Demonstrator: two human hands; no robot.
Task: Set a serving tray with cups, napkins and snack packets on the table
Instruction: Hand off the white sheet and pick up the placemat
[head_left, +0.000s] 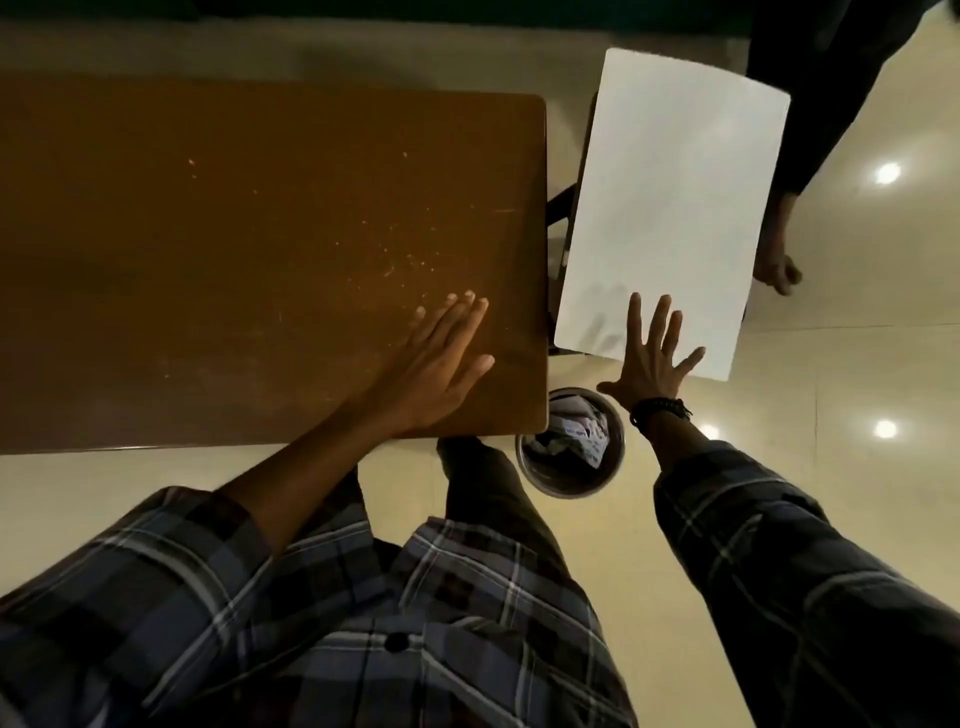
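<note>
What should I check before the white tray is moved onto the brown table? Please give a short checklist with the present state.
1. Left hand free: ok, it lies flat and open on the brown table.
2. Right hand gripping the white tray: not ok, fingers spread at its near edge.
3. Landing spot clean: not ok, crumbs on it.
4. Tray support: cannot tell.
5. Waste bin clear of the path: ok, it stands below on the floor.

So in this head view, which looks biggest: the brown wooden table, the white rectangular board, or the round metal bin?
1. Brown wooden table
2. White rectangular board
3. Round metal bin, though it sits lower, farther from the camera.
</note>
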